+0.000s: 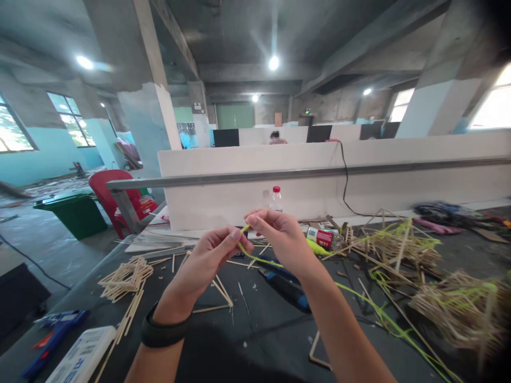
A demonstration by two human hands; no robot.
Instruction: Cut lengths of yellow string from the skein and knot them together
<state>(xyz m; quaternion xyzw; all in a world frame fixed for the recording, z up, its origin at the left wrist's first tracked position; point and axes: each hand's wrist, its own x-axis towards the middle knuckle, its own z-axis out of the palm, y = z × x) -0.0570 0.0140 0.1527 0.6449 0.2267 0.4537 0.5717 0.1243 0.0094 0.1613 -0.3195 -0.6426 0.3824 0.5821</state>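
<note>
Above the dark counter (pixel 255 324), the left hand (pixel 207 260) and right hand (pixel 279 236) each pinch, in a narrow grip, the thin yellow-green plastic cord (pixel 244 250), over scattered pale wooden sticks (pixel 123 276).

A large industrial workshop hall is shown: bare concrete beams and pillars (pixel 149 74) are seen overhead, with round ceiling lamps (pixel 273 63). A dark workbench (pixel 259 324) is strewn with thin wooden sticks (pixel 125 276), stick frameworks (pixel 399 242) and a glue gun (pixel 56 332). White partitions (pixel 327 159) and dark monitors (pixel 225 138) are seen behind.
</note>
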